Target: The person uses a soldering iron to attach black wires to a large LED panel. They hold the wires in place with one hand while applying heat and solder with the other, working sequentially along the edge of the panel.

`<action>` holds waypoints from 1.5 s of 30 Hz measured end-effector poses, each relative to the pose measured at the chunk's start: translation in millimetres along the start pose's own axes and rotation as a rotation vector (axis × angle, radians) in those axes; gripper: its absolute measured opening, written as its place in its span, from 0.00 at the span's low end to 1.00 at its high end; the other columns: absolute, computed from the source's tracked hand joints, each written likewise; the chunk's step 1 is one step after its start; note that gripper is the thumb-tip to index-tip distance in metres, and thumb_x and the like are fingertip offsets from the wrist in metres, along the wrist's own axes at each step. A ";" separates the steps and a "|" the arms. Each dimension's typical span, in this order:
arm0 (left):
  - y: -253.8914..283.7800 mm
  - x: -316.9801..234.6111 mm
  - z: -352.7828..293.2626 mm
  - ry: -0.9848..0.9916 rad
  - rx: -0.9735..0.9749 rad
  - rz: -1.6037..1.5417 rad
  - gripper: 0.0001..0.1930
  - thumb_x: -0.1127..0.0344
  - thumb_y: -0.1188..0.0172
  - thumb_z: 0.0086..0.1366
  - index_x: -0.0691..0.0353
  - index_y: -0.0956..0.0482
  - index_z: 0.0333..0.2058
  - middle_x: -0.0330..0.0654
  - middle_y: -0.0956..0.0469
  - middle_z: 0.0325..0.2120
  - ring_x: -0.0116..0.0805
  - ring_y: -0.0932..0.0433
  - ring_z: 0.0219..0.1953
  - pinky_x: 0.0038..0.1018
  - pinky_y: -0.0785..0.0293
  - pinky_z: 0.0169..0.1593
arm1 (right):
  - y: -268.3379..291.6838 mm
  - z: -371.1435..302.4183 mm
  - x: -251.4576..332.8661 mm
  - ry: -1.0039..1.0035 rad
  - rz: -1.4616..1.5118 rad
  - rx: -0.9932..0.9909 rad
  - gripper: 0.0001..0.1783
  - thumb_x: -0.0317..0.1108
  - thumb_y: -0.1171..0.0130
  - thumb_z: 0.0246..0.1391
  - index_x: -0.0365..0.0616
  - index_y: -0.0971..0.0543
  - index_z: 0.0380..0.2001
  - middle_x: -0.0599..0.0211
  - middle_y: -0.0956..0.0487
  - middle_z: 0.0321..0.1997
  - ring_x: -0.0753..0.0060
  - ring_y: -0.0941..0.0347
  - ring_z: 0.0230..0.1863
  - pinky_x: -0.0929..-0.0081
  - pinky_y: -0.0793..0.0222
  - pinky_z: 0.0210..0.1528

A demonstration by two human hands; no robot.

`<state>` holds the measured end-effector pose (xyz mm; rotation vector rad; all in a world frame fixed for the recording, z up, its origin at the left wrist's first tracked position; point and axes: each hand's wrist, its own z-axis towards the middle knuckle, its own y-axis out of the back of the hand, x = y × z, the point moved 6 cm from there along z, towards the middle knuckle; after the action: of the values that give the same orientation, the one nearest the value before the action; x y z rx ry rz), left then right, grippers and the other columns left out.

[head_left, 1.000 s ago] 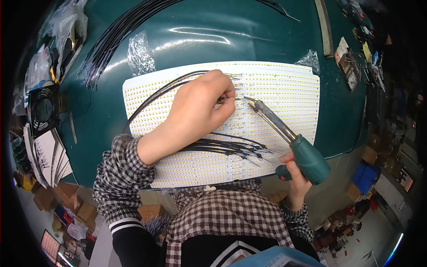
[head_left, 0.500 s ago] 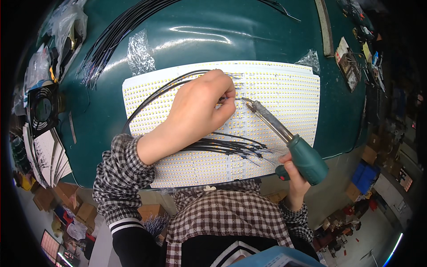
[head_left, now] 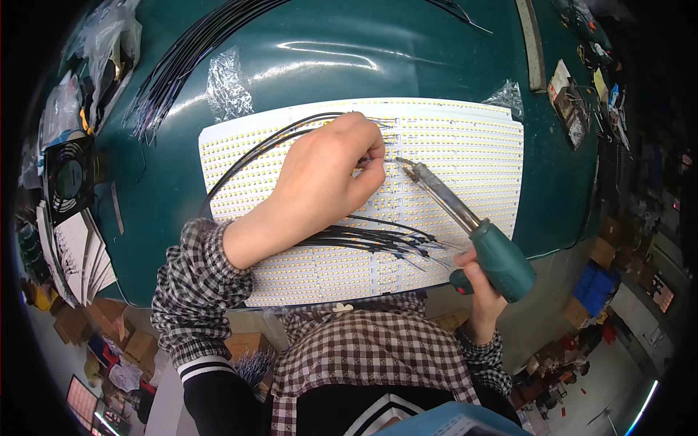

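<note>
Gripping a soldering iron (head_left: 502, 260), the right hand (head_left: 483, 301), lower right of centre, holds its tip at white LED boards (head_left: 465, 160); the left hand (head_left: 327, 163), mid-frame, pinches a wire (head_left: 389, 160).

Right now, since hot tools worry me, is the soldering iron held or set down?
Held: the right hand grips the soldering iron, tip toward the white LED boards. I cannot tell whether it is hot.

Green tabletop (head_left: 443, 69) threw back glossy glare (head_left: 320, 49), gray floor (head_left: 542, 301) showed past its lower-right edge, cardboard boxes (head_left: 141, 353) sat lower left.
</note>
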<state>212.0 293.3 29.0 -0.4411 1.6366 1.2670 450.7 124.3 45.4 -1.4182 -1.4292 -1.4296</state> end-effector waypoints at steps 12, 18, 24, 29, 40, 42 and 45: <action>-0.4 0.1 -1.0 -0.019 -0.014 0.001 0.04 0.73 0.38 0.56 0.63 0.23 0.29 0.46 0.22 0.29 0.48 0.20 0.31 0.40 0.25 0.35 | 1.2 -2.7 8.7 -0.091 -0.091 -0.073 0.19 0.38 0.35 0.57 0.28 0.20 0.40 0.56 0.18 0.32 0.63 0.21 0.35 0.66 0.24 0.43; 10.6 -29.0 -14.8 -0.193 -0.106 0.360 0.08 0.73 0.34 0.56 0.61 0.23 0.34 0.44 0.22 0.36 0.44 0.21 0.38 0.36 0.25 0.40 | 10.7 -5.0 8.7 0.018 0.007 -0.134 0.25 0.39 0.36 0.57 0.27 0.23 0.49 0.55 0.18 0.33 0.65 0.21 0.34 0.68 0.23 0.40; -20.9 -36.1 -41.4 -0.209 0.267 0.276 0.09 0.70 0.31 0.55 0.60 0.24 0.32 0.43 0.28 0.32 0.46 0.25 0.37 0.40 0.30 0.40 | 25.7 -10.6 -4.3 0.048 0.156 -0.194 0.26 0.36 0.38 0.58 0.27 0.26 0.54 0.54 0.20 0.38 0.64 0.21 0.33 0.66 0.19 0.37; -21.4 -34.9 -40.6 -0.238 0.206 0.312 0.09 0.71 0.32 0.56 0.61 0.25 0.31 0.44 0.28 0.31 0.46 0.25 0.36 0.39 0.30 0.39 | 26.3 -12.0 -5.1 0.095 0.189 -0.241 0.25 0.34 0.38 0.57 0.28 0.25 0.54 0.53 0.21 0.38 0.64 0.21 0.33 0.65 0.18 0.34; -13.4 -46.4 -38.7 -0.208 0.073 0.391 0.10 0.72 0.33 0.57 0.60 0.24 0.36 0.44 0.26 0.36 0.48 0.25 0.39 0.40 0.30 0.42 | 29.6 -9.7 -18.1 0.123 0.242 -0.213 0.25 0.35 0.37 0.59 0.28 0.25 0.54 0.54 0.21 0.38 0.64 0.21 0.31 0.66 0.19 0.34; -30.3 -45.0 -27.5 -0.251 0.145 0.288 0.09 0.70 0.33 0.58 0.61 0.25 0.36 0.44 0.26 0.36 0.48 0.25 0.40 0.41 0.29 0.43 | 29.0 -11.4 -15.9 0.132 0.235 -0.187 0.25 0.36 0.37 0.58 0.28 0.25 0.54 0.54 0.21 0.38 0.64 0.21 0.31 0.66 0.19 0.34; -38.4 -36.8 -24.2 -0.259 0.139 0.269 0.08 0.71 0.34 0.59 0.62 0.25 0.35 0.45 0.25 0.34 0.48 0.23 0.39 0.40 0.27 0.42 | 29.7 -14.5 -12.9 0.123 0.238 -0.193 0.26 0.36 0.37 0.58 0.28 0.25 0.54 0.54 0.21 0.38 0.63 0.20 0.32 0.66 0.19 0.34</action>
<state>246.4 247.3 39.5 0.0308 1.5834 1.3336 478.1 102.0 42.9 -1.5325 -1.0314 -1.5018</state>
